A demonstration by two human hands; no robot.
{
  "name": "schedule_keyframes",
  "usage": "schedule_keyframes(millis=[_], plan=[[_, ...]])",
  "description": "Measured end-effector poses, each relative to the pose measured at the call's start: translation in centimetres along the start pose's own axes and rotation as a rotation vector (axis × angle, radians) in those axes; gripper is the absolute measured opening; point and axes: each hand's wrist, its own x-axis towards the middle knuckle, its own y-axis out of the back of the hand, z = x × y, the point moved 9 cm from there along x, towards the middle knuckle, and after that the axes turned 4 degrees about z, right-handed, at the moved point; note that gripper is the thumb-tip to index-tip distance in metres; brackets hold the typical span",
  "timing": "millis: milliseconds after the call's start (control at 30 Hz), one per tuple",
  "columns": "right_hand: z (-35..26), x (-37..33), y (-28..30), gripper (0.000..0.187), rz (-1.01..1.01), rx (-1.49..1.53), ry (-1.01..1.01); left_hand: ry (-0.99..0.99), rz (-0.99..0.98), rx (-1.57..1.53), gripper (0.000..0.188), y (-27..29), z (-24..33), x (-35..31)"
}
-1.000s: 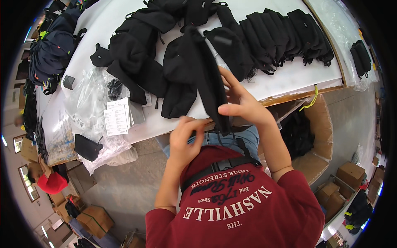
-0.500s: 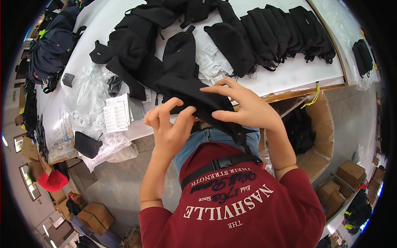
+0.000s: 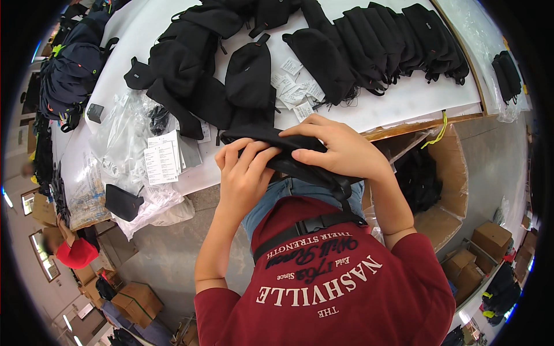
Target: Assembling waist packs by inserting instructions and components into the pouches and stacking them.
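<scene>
At the table's front edge I hold a black sling bag (image 3: 262, 134) close to my waist, its strap hanging toward my belt. My left hand (image 3: 245, 170) is closed on its left side, fingers bent over the cloth and the tips partly hidden. On the right, my right hand (image 3: 343, 147) grips the same bag, thumb and fingers pressed on the fabric. Just beyond lies another black bag (image 3: 248, 72), flat on the table, with white paper tags (image 3: 294, 92) beside it.
Black bags stand in a row (image 3: 398, 43) at the back right, and more lie piled (image 3: 179, 63) at left. Clear plastic wrap (image 3: 121, 135), a stack of printed cards (image 3: 161, 158) and a small black pouch (image 3: 123, 202) lie left. An open carton (image 3: 450, 173) stands below right.
The held bag has been drawn toward me and folded smaller. My left hand has moved right and closed onto it; the bag beyond now shows more fully.
</scene>
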Motion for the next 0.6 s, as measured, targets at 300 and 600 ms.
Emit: schedule_keyframes(millis=[300, 600], plan=[[0.4, 0.0, -0.4, 0.027, 0.051, 0.103, 0.028, -0.029, 0.049, -0.022, 0.034, 0.3, 0.0, -0.7], [-1.1, 0.9, 2.9, 0.017, 0.445, -0.041, 0.302, -0.014, -0.407, -0.193, 0.025, -1.3, 2.1, -0.8]])
